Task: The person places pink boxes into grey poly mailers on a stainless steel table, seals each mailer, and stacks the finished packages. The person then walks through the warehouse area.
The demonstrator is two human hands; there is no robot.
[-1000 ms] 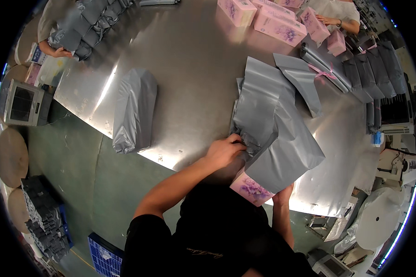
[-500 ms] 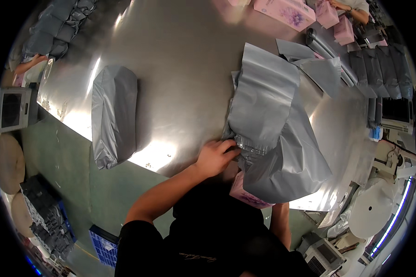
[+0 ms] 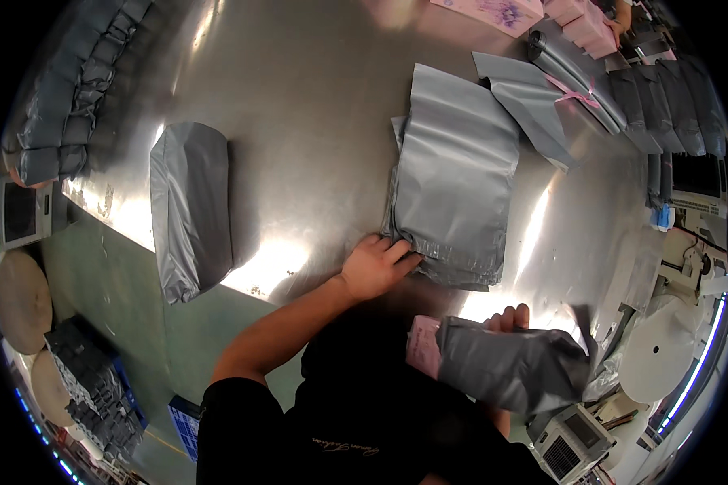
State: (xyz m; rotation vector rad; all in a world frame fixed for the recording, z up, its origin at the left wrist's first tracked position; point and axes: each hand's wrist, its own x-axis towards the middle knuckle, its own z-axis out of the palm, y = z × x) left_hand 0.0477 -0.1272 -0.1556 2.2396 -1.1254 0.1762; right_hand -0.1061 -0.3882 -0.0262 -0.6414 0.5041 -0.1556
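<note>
Bare steel btwn filled bag point(image 3: 190, 208) & mailer stack point(image 3: 455, 182); open lane.

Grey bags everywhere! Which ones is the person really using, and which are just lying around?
In use:
- left hand pressing on the stack of flat grey bags
- right hand holding a grey bag with a pink box poking out of its mouth

Lying about:
- filled grey bag to the left
- tied bundle of bags
- pink boxes at the far edge
</note>
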